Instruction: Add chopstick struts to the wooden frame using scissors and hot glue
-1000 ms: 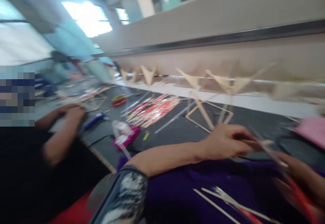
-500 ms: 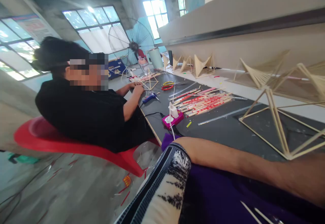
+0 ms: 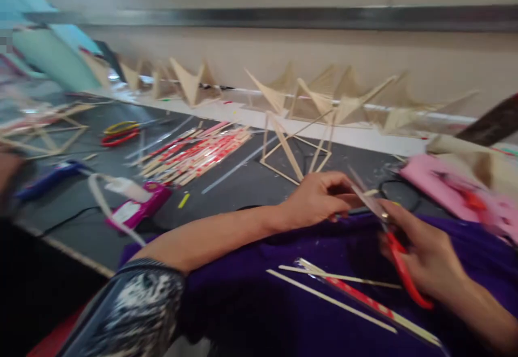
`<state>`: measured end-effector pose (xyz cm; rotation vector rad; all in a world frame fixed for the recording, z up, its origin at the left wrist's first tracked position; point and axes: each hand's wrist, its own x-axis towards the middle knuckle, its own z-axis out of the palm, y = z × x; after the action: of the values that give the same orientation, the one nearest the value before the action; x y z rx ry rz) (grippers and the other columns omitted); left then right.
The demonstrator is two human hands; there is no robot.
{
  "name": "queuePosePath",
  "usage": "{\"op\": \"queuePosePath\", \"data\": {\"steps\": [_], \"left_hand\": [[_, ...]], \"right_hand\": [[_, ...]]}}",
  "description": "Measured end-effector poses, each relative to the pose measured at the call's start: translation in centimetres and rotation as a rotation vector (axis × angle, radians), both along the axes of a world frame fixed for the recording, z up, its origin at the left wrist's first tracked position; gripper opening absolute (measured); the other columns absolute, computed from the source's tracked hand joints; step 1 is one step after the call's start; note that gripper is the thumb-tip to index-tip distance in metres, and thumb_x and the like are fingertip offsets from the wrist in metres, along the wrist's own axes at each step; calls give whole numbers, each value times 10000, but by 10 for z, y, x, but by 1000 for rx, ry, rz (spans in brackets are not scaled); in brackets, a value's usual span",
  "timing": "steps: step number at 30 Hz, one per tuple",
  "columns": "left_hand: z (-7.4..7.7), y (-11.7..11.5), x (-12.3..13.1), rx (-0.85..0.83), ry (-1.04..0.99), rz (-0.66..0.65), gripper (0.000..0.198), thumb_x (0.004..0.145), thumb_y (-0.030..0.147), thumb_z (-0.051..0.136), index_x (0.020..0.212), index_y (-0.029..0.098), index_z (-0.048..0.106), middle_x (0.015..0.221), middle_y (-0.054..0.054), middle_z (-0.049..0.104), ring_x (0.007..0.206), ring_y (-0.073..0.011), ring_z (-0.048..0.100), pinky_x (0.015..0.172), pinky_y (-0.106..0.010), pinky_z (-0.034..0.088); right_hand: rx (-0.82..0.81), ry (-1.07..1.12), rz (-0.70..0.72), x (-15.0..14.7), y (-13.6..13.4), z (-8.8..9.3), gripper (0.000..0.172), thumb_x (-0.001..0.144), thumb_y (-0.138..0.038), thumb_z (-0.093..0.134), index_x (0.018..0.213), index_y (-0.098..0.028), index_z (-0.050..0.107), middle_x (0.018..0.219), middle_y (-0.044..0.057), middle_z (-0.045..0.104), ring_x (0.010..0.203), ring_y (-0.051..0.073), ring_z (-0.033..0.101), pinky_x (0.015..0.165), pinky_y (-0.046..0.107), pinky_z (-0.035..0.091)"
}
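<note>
My right hand (image 3: 424, 254) is wrapped around red-handled scissors (image 3: 404, 270), whose blades point up and to the left. Facing it, my left hand (image 3: 319, 198) has its fingers curled into a pinch around a thin wooden stick (image 3: 370, 192), of which only a pale end shows behind the blades. Below both hands, a purple cloth (image 3: 251, 292) covers my lap. Loose sticks (image 3: 332, 300) and a red-and-clear wrapper with sticks in it (image 3: 364, 300) lie on the cloth. Just beyond my left hand stands a stick frame (image 3: 283, 146) on the dark table.
Wrapped stick bundles (image 3: 198, 152) lie at mid-table. A magenta power strip (image 3: 140, 206), a blue glue gun (image 3: 50, 179) and yellow-and-red scissors (image 3: 119, 133) are to the left. Stick models (image 3: 190, 82) line the wall. Something pink (image 3: 441, 184) lies at right. A co-worker's hand (image 3: 8, 168) shows at far left.
The view has swung right, from the co-worker on the red chair toward the table and my lap. Both my hands and the red-handled scissors have come into view.
</note>
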<state>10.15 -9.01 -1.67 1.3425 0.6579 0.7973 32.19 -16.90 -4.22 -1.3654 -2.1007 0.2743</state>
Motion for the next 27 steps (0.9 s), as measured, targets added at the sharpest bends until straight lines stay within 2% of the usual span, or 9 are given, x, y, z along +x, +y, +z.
{"op": "queuePosePath", "data": {"steps": [3,8,14,21,27], "left_hand": [[1,-2,0,-54,8,12,151,694,203,653,824,150,595,531,58,526,441,-59,466,407,-166,334],[9,-4,1,-32,-18,34,129,710,216,665,754,138,573,465,85,457,389,-25,370,400,-157,266],[8,-5,-1,-48,26,43,158,722,265,675,765,141,587,453,77,468,390,-33,372,395,-159,241],[11,-7,-4,33,110,32,282,727,408,666,763,134,609,460,56,485,395,-42,385,390,-167,257],[16,-11,-3,55,129,39,290,729,416,667,760,137,593,455,59,477,384,-37,354,369,-166,236]], "right_hand": [[-20,-34,28,-7,13,-3,479,801,-186,518,1265,-262,425,764,-13,562,607,125,560,583,235,450],[-48,-69,44,-14,12,2,540,799,-316,590,1284,-212,376,807,-5,536,683,135,551,636,251,450],[-84,-84,32,-16,9,6,601,774,-350,615,1295,-225,342,858,8,531,726,151,535,657,278,438],[-85,-86,25,-22,8,12,639,751,-331,622,1314,-212,345,910,32,534,801,178,529,714,311,438],[-104,-54,39,-23,6,15,581,761,-353,611,1274,-187,395,933,56,558,811,186,536,710,315,452]]}}
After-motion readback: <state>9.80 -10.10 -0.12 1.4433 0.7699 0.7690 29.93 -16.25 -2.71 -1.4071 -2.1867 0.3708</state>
